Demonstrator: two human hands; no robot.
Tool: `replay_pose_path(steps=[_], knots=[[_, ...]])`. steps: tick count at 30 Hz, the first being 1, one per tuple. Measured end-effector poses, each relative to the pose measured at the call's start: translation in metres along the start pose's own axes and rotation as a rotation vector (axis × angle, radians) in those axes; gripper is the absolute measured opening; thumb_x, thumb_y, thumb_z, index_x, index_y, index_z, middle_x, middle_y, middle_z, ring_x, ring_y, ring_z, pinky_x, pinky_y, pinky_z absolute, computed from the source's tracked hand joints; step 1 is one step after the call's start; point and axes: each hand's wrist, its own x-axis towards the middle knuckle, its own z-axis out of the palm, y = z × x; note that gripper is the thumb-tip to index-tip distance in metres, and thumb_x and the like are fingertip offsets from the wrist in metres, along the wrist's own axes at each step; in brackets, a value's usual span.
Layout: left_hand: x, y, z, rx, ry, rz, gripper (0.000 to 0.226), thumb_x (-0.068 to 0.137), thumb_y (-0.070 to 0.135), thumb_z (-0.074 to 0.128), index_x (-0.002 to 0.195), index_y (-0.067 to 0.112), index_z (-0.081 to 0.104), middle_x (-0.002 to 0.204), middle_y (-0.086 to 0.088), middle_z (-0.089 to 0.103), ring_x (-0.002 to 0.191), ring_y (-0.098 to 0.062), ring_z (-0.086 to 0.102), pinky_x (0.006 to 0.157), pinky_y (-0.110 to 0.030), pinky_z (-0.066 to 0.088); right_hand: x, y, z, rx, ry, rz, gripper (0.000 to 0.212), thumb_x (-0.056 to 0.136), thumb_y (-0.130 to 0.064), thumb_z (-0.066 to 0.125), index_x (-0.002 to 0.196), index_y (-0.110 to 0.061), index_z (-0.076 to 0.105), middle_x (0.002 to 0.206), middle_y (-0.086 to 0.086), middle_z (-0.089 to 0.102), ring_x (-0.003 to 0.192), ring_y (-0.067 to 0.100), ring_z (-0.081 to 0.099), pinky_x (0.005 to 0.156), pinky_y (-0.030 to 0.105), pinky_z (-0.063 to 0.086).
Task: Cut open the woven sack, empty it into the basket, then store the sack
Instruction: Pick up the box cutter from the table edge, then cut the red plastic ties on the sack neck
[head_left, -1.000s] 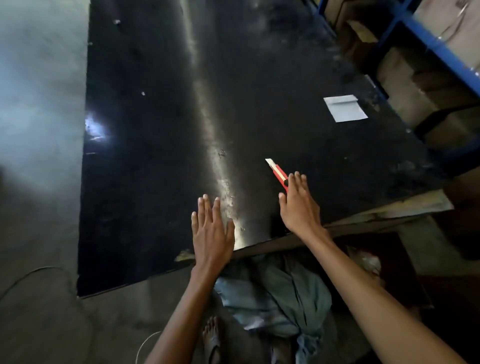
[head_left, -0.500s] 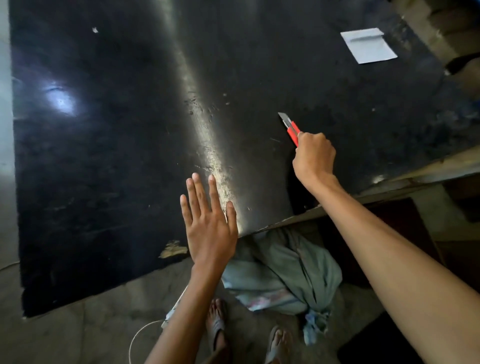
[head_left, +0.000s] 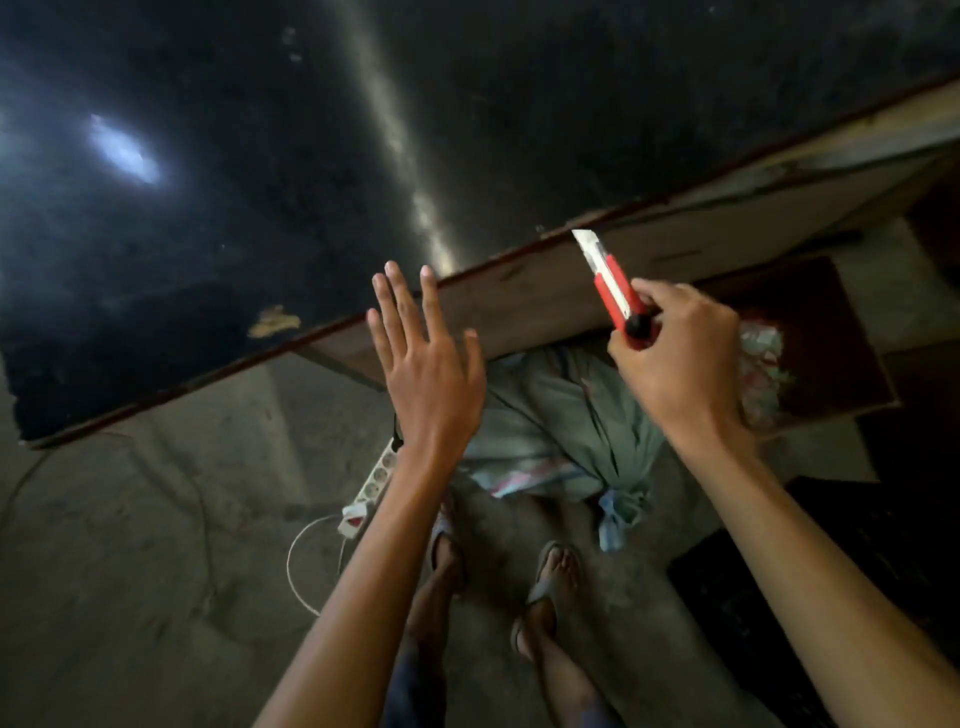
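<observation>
While the big black table (head_left: 218, 171) fills the space up past both hands, its brown edge runs slanting just beyond the fingertips. Below the hands is the grey floor (head_left: 130, 545), and the person's two feet in sandals (head_left: 550, 577) stand there, down between the two arms. The woven sack (head_left: 566, 436) lies on the floor under the table edge, below and between the two hands, a bit nearer to the right one. It is pale green with some pink and blue stripes, and its top is tied shut in a knot that points toward the feet. Its mouth is not cut. The left hand (head_left: 428, 374) is flat and wide open with the fingers spread, and it holds nothing. It hangs in the air over the table edge. The right hand (head_left: 680, 358) is closed tight around the red cutter (head_left: 615, 291). The blade end sticks out past the fingers, up and to the left, toward the table edge. A white power strip (head_left: 371, 486) with a thin white cord lies on the floor just beside the left wrist.
</observation>
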Motion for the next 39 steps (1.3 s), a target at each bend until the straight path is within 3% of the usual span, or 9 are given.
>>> replay_pose_path(steps=[7,15,18,22,25,28,34,37,39], knots=[[-0.143,0.051,0.096,-0.105,-0.448,0.19,0.071,0.088,0.022,0.059,0.154,0.007,0.038,0.163,-0.018,0.033,0.154,-0.034,0.024,0.126,-0.048,0.02,-0.147,0.129,-0.006,0.046,-0.199,0.41,0.036,0.07,-0.008,0.073,0.104,-0.006,0.063,0.098,0.016,0.06,0.09,0.036,0.059,0.072,0.03,0.034],[-0.224,0.052,0.243,0.072,-0.872,0.417,0.063,0.088,0.019,0.063,0.147,0.009,0.047,0.147,-0.016,0.053,0.139,-0.033,0.045,0.115,-0.041,0.035,-0.236,0.246,0.075,0.161,-0.333,0.768,0.035,0.09,-0.017,0.063,0.121,-0.009,0.048,0.117,0.023,0.066,0.106,0.041,0.063,0.068,0.026,0.032],[-0.242,0.062,0.312,0.074,-0.92,0.619,0.042,0.087,0.01,0.061,0.129,0.006,0.062,0.128,-0.017,0.065,0.124,-0.035,0.057,0.104,-0.041,0.043,-0.248,0.296,0.124,0.17,-0.305,0.842,0.04,0.09,-0.017,0.063,0.125,-0.009,0.047,0.124,0.023,0.062,0.111,0.041,0.061,0.075,0.033,0.044],[-0.27,0.06,0.423,0.408,-1.059,1.165,0.044,0.096,0.015,0.056,0.139,0.007,0.056,0.141,-0.018,0.057,0.136,-0.035,0.048,0.115,-0.043,0.035,-0.25,0.376,0.189,0.141,-0.282,0.83,0.04,0.09,-0.014,0.061,0.126,-0.008,0.046,0.12,0.027,0.063,0.108,0.044,0.061,0.082,0.039,0.05],[-0.27,0.049,0.503,0.77,-0.902,1.483,0.052,0.103,0.014,0.044,0.152,0.0,0.034,0.161,-0.026,0.032,0.153,-0.04,0.021,0.127,-0.049,0.008,-0.24,0.439,0.242,0.108,-0.261,0.683,0.04,0.087,-0.012,0.06,0.125,-0.007,0.048,0.113,0.025,0.066,0.104,0.044,0.062,0.081,0.04,0.049],[-0.252,0.04,0.572,0.903,-0.619,1.553,0.055,0.104,0.014,0.032,0.157,0.001,0.023,0.166,-0.023,0.02,0.155,-0.038,0.014,0.125,-0.047,-0.001,-0.228,0.492,0.29,0.052,-0.276,0.54,0.043,0.087,-0.014,0.059,0.129,-0.011,0.049,0.115,0.022,0.067,0.107,0.042,0.061,0.084,0.038,0.046],[-0.19,0.041,0.632,0.881,-0.191,1.55,0.064,0.087,0.015,0.021,0.134,0.016,0.065,0.133,-0.009,0.069,0.125,-0.025,0.063,0.116,-0.037,0.041,-0.195,0.54,0.347,0.056,-0.219,0.366,0.043,0.083,-0.013,0.065,0.124,-0.013,0.052,0.109,0.017,0.068,0.097,0.035,0.065,0.072,0.028,0.04],[-0.171,0.064,0.63,0.652,-0.11,1.598,0.048,0.078,0.014,0.031,0.092,0.019,0.076,0.085,-0.003,0.076,0.087,-0.021,0.073,0.089,-0.031,0.056,-0.172,0.538,0.347,0.044,-0.234,0.282,0.038,0.083,-0.016,0.064,0.118,-0.017,0.05,0.095,0.015,0.067,0.077,0.033,0.065,0.065,0.033,0.048],[-0.16,0.08,0.618,0.546,-0.081,1.624,0.023,0.076,0.014,0.052,0.085,0.017,0.073,0.078,-0.004,0.075,0.08,-0.023,0.071,0.08,-0.028,0.052,-0.155,0.532,0.336,0.02,-0.211,0.207,0.036,0.084,-0.017,0.065,0.116,-0.016,0.051,0.093,0.014,0.066,0.07,0.027,0.063,0.063,0.034,0.052]])
